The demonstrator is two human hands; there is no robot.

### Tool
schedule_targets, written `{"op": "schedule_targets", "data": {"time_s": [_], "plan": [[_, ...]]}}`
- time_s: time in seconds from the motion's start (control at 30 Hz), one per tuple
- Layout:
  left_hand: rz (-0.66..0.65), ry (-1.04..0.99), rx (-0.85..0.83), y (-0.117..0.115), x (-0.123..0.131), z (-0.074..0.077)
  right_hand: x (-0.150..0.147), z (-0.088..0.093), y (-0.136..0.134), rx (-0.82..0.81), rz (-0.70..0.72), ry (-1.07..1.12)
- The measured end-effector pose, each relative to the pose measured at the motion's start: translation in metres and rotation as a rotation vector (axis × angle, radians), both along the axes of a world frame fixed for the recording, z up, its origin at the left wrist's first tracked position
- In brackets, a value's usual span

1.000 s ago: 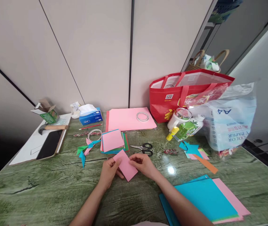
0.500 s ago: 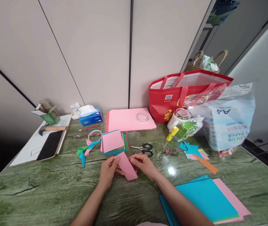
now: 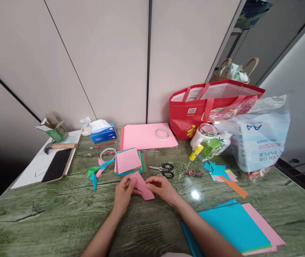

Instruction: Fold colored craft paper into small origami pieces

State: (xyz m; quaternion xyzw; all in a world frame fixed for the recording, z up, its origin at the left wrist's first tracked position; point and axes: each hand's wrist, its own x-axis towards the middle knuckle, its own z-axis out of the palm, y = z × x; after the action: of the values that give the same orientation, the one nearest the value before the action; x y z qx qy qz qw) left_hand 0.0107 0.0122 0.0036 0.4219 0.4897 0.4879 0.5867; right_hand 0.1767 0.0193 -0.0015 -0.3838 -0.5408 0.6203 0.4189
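Note:
A narrow folded strip of pink paper (image 3: 142, 186) is held slanted above the table between both hands. My left hand (image 3: 125, 191) pinches its left edge, thumb on top and fingers beneath. On the right edge, my right hand (image 3: 161, 188) grips the paper between thumb and fingers. Just behind the hands lies a stack of square coloured papers (image 3: 128, 160) with a pink sheet on top. Black-handled scissors (image 3: 165, 170) rest right of that stack. Folded blue, green and pink paper pieces (image 3: 98, 168) lie to its left.
Large pink sheets (image 3: 144, 135) and a blue tissue box (image 3: 103, 134) stand behind. At right are a red bag (image 3: 186, 119), a yellow glue stick (image 3: 196, 152), paper stars (image 3: 218, 170) and blue sheets (image 3: 235, 225). A phone (image 3: 56, 165) and hammer (image 3: 64, 145) lie left.
The pink paper looks narrower, and its lower end has shifted slightly up and left. My right hand has moved slightly left along its edge.

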Motion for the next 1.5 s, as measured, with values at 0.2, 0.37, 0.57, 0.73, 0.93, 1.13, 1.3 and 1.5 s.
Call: {"op": "schedule_targets", "data": {"time_s": [0.2, 0.37, 0.57, 0.73, 0.93, 1.13, 1.3, 1.5], "plan": [[-0.049, -0.067, 0.082, -0.004, 0.006, 0.002, -0.002, 0.003, -0.002, 0.006, 0.051, 0.009], [-0.11, -0.121, 0.117, -0.005, 0.006, 0.001, -0.005, 0.005, -0.005, -0.006, 0.08, 0.026], [-0.143, -0.135, 0.059, -0.006, 0.005, 0.005, -0.002, 0.004, -0.003, -0.009, 0.065, 0.042], [-0.129, -0.115, 0.04, -0.006, 0.004, 0.008, -0.001, 0.003, -0.001, -0.001, 0.031, 0.043], [-0.052, -0.132, 0.068, -0.006, -0.002, 0.005, 0.0, -0.002, 0.004, 0.005, -0.249, 0.01], [0.009, -0.19, 0.011, -0.002, -0.004, -0.002, 0.003, -0.008, 0.007, -0.032, -0.351, 0.048], [0.052, -0.147, -0.019, 0.0, -0.003, -0.001, 0.003, -0.009, 0.007, -0.047, -0.36, 0.065], [-0.003, -0.036, -0.035, 0.0, -0.003, -0.003, 0.001, -0.006, 0.005, 0.008, -0.241, 0.093]]}}
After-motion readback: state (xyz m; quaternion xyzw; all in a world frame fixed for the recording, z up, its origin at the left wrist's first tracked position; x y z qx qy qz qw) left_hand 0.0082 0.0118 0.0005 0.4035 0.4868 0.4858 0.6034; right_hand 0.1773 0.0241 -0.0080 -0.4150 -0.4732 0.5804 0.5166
